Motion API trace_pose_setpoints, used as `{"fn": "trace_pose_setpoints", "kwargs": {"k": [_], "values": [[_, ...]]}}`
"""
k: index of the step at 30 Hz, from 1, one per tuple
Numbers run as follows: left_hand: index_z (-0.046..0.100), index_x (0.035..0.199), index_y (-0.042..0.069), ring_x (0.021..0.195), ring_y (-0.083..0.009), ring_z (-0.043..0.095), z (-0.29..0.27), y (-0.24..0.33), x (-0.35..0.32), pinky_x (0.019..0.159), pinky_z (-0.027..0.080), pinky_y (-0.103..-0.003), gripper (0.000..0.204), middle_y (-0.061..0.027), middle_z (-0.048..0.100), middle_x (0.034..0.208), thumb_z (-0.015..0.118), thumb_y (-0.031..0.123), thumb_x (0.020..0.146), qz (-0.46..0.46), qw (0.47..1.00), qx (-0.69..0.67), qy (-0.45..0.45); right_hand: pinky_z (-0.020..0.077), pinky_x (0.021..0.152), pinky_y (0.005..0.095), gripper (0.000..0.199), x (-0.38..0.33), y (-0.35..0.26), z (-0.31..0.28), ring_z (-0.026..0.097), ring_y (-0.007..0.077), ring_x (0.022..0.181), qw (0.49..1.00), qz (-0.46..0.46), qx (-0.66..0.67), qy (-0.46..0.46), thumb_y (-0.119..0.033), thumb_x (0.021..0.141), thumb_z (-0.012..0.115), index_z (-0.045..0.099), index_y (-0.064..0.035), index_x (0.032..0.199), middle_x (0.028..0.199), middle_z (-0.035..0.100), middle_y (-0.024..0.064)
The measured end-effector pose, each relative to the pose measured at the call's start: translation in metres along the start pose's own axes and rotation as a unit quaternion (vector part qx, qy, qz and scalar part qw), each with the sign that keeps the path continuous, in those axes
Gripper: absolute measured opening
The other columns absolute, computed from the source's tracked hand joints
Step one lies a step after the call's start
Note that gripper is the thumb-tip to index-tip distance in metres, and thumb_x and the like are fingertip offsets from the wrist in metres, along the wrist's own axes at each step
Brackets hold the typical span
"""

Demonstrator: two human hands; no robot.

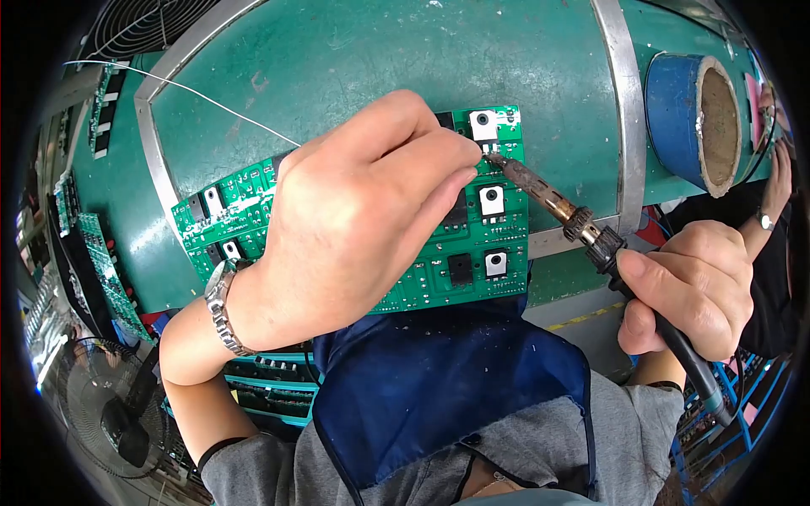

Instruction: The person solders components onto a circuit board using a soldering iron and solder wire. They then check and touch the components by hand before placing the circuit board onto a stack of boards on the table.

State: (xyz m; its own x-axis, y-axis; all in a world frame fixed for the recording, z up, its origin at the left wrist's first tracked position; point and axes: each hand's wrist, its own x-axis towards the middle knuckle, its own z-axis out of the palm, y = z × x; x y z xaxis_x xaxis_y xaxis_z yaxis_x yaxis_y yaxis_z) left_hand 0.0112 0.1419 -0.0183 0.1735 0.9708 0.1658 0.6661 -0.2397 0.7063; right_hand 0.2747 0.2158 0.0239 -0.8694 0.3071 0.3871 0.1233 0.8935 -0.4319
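A green circuit board [413, 288] lies in front of me at the table's near edge, carrying black and white square components. My left hand [350, 202] reaches over it, fingers pinched on a thin solder wire [202, 94] that trails off to the upper left. The hand hides the board's middle. In my right hand [700, 282] is a soldering iron [553, 202], gripped by its black handle. Its tip meets the board just below a white component [483, 126] at the upper right, close to my left fingertips.
On the right stands a blue hollow cylinder [672, 122]. Metal strips [620, 101] cross the green tabletop [329, 51]. Other circuit boards [110, 270] stand at the left, with a fan [105, 409] below them. Another person's hand [779, 185] shows at the far right.
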Motion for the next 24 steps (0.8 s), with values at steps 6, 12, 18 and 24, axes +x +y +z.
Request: {"fn": "trace_pose_setpoints", "kwargs": {"k": [6, 12, 18, 24], "values": [[0.074, 0.095, 0.004, 0.058, -0.0071, 0.051, -0.006, 0.001, -0.001, 0.052, 0.042, -0.021, 0.02, -0.0023, 0.058, 0.078, 0.077, -0.003, 0.076, -0.003, 1.0, 0.005, -0.003, 0.0345, 0.042, 0.027, 0.028, 0.002, 0.003, 0.003, 0.052, 0.0157, 0.044, 0.999, -0.028, 0.014, 0.013, -0.024, 0.088, 0.067, 0.067, 0.0037, 0.088, 0.055, 0.058, 0.0046], [0.073, 0.095, 0.003, 0.063, -0.0058, 0.05, -0.012, 0.007, 0.002, 0.054, 0.041, -0.02, 0.021, -0.002, 0.057, 0.078, 0.075, -0.006, 0.076, -0.053, 0.998, -0.025, -0.002, 0.0354, 0.043, 0.0278, 0.027, -0.001, 0.003, 0.002, 0.051, 0.0159, 0.043, 0.999, -0.027, 0.012, 0.024, -0.023, 0.089, 0.066, 0.067, 0.0036, 0.088, 0.055, 0.058, 0.0047], [0.074, 0.095, 0.004, 0.063, -0.0058, 0.051, -0.009, 0.004, 0.0, 0.054, 0.042, -0.021, 0.021, -0.0019, 0.058, 0.078, 0.076, -0.005, 0.076, -0.019, 1.0, -0.008, 0.002, 0.0356, 0.044, 0.0283, 0.028, -0.007, 0.0, -0.002, 0.05, 0.0157, 0.043, 0.999, -0.015, 0.025, 0.03, -0.025, 0.091, 0.064, 0.066, 0.0033, 0.087, 0.054, 0.057, 0.0043], [0.074, 0.095, 0.005, 0.062, -0.0056, 0.052, -0.005, 0.004, 0.0, 0.053, 0.043, -0.021, 0.021, -0.0012, 0.059, 0.079, 0.077, -0.003, 0.076, -0.026, 1.0, -0.005, -0.006, 0.0358, 0.043, 0.0281, 0.028, -0.006, 0.001, 0.001, 0.051, 0.0157, 0.043, 0.999, -0.004, 0.014, 0.031, -0.025, 0.091, 0.065, 0.066, 0.0029, 0.088, 0.054, 0.058, 0.0046]]}}
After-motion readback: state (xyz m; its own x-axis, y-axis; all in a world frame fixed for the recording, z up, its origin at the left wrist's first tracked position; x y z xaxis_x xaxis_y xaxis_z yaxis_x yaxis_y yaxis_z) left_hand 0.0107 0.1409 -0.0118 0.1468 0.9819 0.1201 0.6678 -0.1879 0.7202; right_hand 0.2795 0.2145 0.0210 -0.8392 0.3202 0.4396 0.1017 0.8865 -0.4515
